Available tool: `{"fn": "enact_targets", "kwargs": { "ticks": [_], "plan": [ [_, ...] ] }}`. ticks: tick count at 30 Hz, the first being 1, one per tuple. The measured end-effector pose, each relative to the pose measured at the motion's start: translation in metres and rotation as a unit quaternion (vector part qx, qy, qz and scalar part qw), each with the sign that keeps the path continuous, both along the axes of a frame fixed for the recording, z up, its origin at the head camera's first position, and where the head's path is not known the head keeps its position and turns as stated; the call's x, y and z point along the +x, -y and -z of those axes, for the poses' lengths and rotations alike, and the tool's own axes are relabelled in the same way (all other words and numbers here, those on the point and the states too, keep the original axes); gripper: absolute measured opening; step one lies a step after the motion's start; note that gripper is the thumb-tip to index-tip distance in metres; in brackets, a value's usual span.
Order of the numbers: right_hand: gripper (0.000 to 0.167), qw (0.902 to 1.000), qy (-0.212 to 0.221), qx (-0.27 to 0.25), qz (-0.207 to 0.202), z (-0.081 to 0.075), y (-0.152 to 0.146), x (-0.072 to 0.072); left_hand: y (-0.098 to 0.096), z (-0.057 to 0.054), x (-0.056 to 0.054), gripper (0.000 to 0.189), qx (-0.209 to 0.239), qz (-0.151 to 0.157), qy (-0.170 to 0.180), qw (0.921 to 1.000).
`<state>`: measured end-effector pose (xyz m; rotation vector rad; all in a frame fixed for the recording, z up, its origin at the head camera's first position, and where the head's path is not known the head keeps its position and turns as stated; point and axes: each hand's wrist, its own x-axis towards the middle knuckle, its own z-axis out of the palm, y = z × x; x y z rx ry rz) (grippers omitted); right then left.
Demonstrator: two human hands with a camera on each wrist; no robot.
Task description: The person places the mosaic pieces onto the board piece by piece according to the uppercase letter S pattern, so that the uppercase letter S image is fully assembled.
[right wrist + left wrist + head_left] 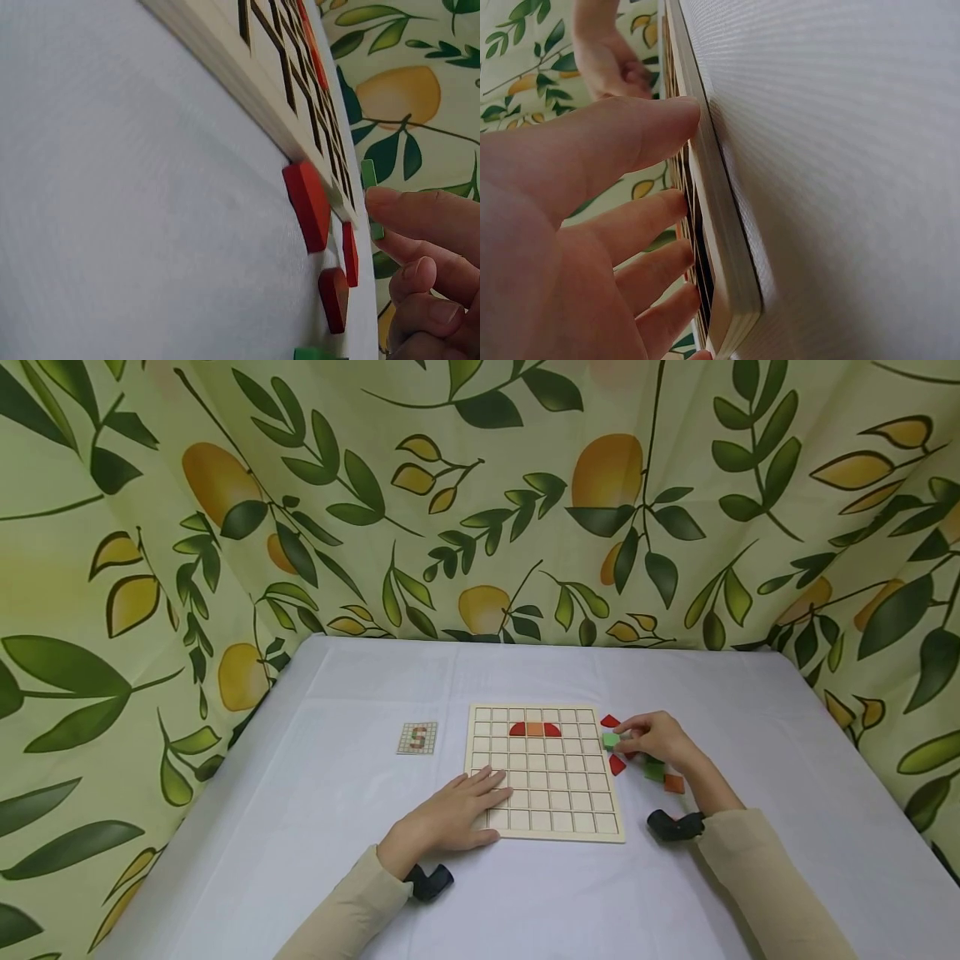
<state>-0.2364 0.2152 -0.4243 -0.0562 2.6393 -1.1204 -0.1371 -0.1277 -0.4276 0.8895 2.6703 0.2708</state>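
My right hand (660, 739) pinches a light green square tile (368, 173) between thumb and fingertip, just off the right edge of the wooden grid board (555, 781). Spread flat, my left hand (453, 812) rests on the board's near left corner, with the thumb by the front edge. In an upper row of the grid lie an orange square tile (535, 729) and a red rounded piece on each side of it. Loose red pieces (307, 208) lie beside the board under the right hand.
A small pattern card (417, 739) lies left of the board on the white tablecloth (337, 735). Dark green tiles (654, 770) and an orange tile (673, 784) lie below the right hand. A leaf-patterned curtain (495, 527) hangs behind the table.
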Motion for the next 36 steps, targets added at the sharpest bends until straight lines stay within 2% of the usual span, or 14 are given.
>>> {"fn": "enact_targets", "kwargs": {
  "ticks": [14,28,36],
  "plan": [
    [0.034,0.9999,0.001,-0.015,0.001,-0.006,0.015,0.004,0.000,-0.002,0.000,0.063,-0.003,0.003,-0.001,1.0000],
    [0.035,0.9986,-0.006,-0.049,-0.019,-0.009,0.029,0.006,-0.001,-0.002,0.001,0.063,-0.005,0.004,-0.006,1.0000],
    [0.033,0.9973,-0.024,-0.059,-0.036,-0.008,0.042,0.006,-0.001,-0.002,0.001,0.063,-0.006,0.003,-0.006,1.0000]
  ]
}}
